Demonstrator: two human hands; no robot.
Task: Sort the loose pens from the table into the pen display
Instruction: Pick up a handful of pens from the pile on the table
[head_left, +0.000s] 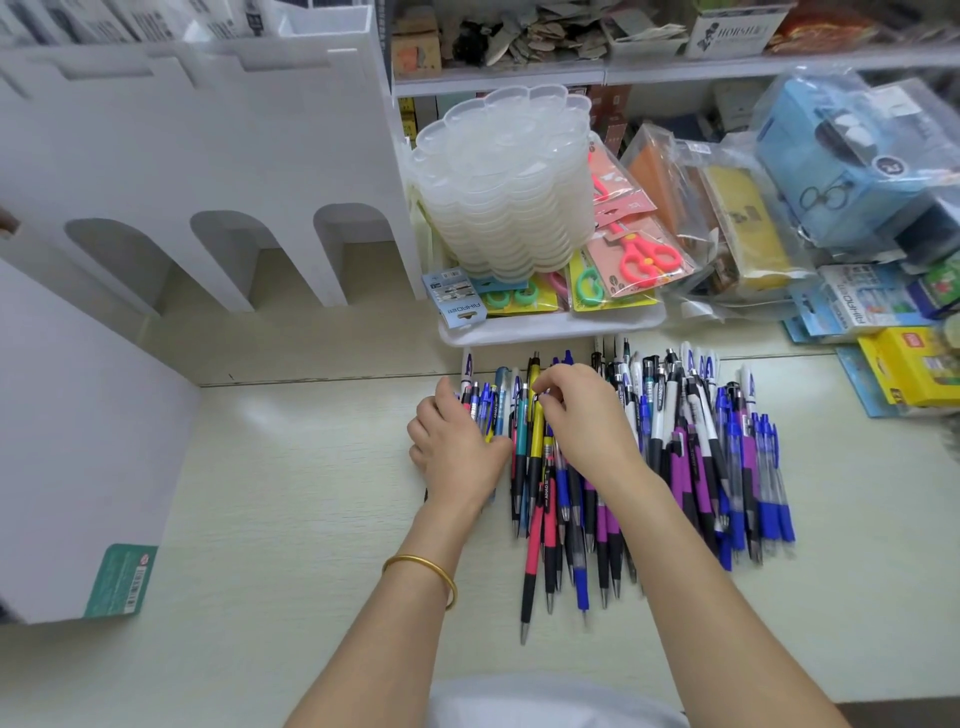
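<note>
A heap of loose pens (691, 457) in blue, purple, pink, black and white lies on the pale table (291, 519), tips pointing toward me. My left hand (457, 447) rests on the heap's left edge, fingers curled around several pens. My right hand (582, 415) is over the middle of the heap, its thumb and fingers pinching the clip end of a yellow pen (535, 431). The white pen display (197, 171), with arched slots along its base, stands at the back left, apart from both hands.
A white tray (550, 327) behind the pens holds a stack of clear plastic palettes (504, 182) and packaged scissors. Bagged stationery and boxes crowd the right side. A white box with a green label (78, 467) stands at the left.
</note>
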